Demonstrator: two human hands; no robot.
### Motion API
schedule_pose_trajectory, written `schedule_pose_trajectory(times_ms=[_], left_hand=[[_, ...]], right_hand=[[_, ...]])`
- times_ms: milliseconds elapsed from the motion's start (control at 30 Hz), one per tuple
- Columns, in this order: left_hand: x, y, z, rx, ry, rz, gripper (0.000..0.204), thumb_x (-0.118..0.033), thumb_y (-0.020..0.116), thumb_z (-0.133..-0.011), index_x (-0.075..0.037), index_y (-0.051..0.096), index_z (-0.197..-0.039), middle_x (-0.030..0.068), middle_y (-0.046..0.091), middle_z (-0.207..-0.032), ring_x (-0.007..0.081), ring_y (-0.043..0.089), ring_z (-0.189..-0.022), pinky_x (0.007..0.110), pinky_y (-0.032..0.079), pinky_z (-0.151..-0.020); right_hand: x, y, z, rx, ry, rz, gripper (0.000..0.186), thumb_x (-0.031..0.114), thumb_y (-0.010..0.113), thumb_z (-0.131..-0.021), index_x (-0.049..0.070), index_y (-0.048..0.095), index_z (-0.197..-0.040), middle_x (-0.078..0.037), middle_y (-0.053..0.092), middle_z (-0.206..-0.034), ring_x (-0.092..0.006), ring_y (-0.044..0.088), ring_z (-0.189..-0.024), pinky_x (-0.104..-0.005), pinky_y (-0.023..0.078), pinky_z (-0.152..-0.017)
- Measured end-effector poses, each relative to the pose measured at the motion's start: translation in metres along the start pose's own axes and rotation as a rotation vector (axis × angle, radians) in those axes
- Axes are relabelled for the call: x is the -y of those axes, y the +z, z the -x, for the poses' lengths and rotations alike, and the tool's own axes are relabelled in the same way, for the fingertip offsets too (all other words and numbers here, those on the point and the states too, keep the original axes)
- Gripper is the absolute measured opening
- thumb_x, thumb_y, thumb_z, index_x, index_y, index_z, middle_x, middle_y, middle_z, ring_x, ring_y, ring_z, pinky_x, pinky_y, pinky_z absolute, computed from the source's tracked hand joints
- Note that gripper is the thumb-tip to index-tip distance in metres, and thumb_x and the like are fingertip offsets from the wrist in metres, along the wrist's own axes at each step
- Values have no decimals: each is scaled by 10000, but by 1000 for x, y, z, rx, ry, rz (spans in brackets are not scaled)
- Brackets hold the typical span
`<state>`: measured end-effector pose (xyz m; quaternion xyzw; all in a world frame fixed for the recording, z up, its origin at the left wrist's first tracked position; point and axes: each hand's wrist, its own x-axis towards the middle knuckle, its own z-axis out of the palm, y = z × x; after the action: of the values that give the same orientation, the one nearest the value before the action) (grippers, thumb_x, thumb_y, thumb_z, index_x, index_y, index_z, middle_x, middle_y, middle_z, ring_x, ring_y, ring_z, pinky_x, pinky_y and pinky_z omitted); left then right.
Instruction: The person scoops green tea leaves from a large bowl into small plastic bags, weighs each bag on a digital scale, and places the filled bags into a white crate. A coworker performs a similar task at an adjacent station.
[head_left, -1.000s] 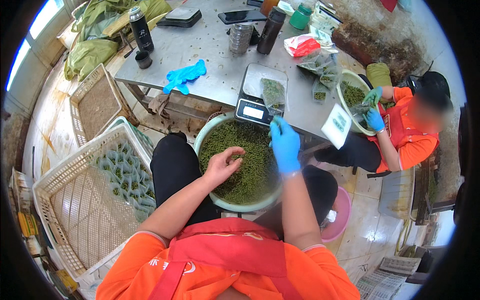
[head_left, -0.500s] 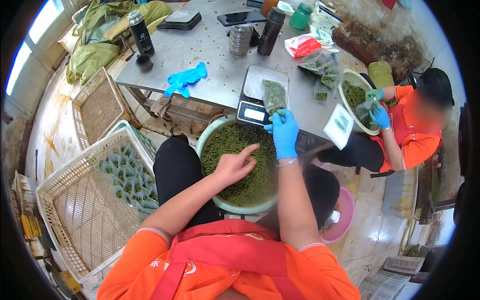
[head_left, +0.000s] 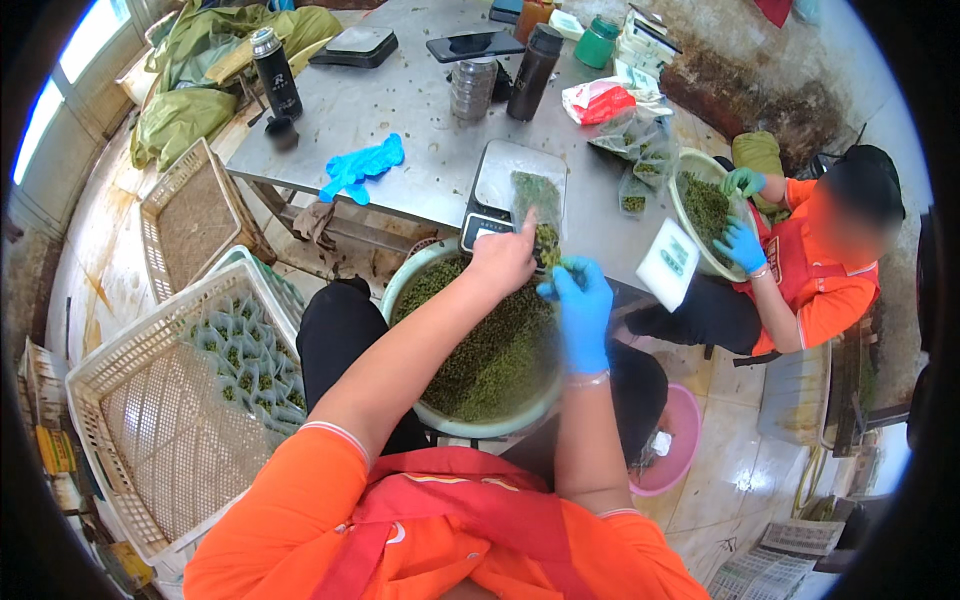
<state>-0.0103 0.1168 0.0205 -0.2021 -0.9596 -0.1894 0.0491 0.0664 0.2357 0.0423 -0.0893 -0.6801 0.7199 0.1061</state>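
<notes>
My bare left hand (head_left: pixel 503 259) reaches over the scale's front, index finger stretched out against a clear plastic bag (head_left: pixel 535 192) of small green grains on the weighing scale (head_left: pixel 486 170); its other fingers are partly bent. My blue-gloved right hand (head_left: pixel 580 305) is at the bag's lower end, fingers pinched on it, beside some green grains spilling or bunched there. Below both hands, a pale green basin (head_left: pixel 400 280) between my knees holds a mass of the same grains.
A steel table (head_left: pixel 420 155) carries bottles, a phone, a glove and more bags. At left stand plastic crates (head_left: pixel 110 420), one holding several filled bags. At right a co-worker (head_left: pixel 810 280) handles grains over another basin (head_left: pixel 685 215). A pink basin (head_left: pixel 672 480) lies low right.
My left hand has risen from over the basin to the bag. My right hand has shifted slightly right and down since half a second ago, still at the bag's end.
</notes>
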Motion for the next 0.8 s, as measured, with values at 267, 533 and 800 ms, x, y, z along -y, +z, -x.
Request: schedule_pose_trajectory(times_ms=[267,533,800], left_hand=[[17,-31,110,123,13,744,510,-187,630,-767,-199,471,-1252,113,528,-1249,204,636,-715,339,515,-662],[28,-24,132,25,2,873,382,-114,642,-793,-106,524,-1157,99,564,-1199,132,608,-662,284,508,-636],[43,2,140,264,-222,1320,157,-75,553,-888,-4,520,-1024,62,628,-844,97,601,-754,241,522,-612]], right_hand=[[-14,-14,33,387,200,-58,147,-28,570,-804,-13,548,-949,-71,596,-812,-159,635,-685,-267,521,-626],[-8,-12,41,635,314,-121,148,-5,585,-796,5,563,-942,-62,601,-816,-170,626,-677,-277,517,-649],[-23,-12,40,460,366,-209,155,9,576,-820,15,573,-976,-61,611,-798,-162,631,-673,-281,532,-627]])
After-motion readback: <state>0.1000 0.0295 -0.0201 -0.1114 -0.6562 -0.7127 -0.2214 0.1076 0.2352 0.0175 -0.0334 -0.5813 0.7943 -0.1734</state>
